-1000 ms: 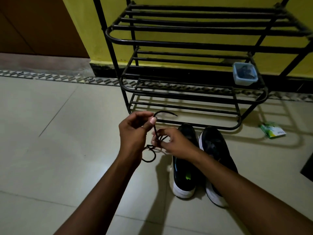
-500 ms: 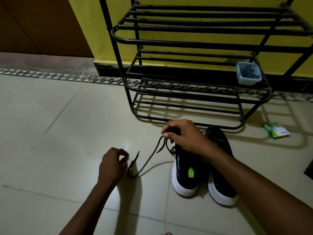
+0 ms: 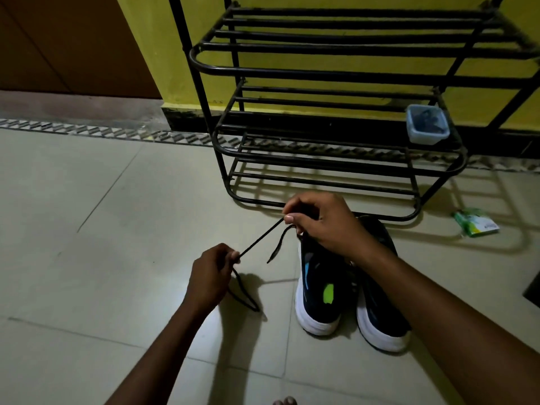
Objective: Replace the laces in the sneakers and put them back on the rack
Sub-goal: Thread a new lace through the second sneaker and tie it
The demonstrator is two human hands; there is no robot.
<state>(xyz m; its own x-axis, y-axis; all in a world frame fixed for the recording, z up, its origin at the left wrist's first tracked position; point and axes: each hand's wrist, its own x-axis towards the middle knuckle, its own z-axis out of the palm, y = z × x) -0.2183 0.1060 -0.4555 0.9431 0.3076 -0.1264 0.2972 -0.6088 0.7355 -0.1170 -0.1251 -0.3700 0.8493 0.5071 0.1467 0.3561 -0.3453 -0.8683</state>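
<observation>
The black lace [image 3: 261,237] is pulled taut between both hands. The left hand [image 3: 209,277] pinches it low and the right hand [image 3: 323,225] pinches it higher, so its long axis runs toward two o'clock. Slack trails on the floor at five o'clock from the left hand. The sneakers [image 3: 320,299] stand just below the right hand, before the rack [image 3: 321,73] at twelve — the right hand looks nearer the eyelets for threading.

We look down on a pale tiled floor [image 3: 87,229] in dim light. At twelve o'clock a black metal rack [image 3: 321,73] stands before a yellow wall [image 3: 152,54] with a black skirting [image 3: 190,116]. At ten o'clock is a brown door [image 3: 58,39], a patterned tile strip [image 3: 73,128] below it.
</observation>
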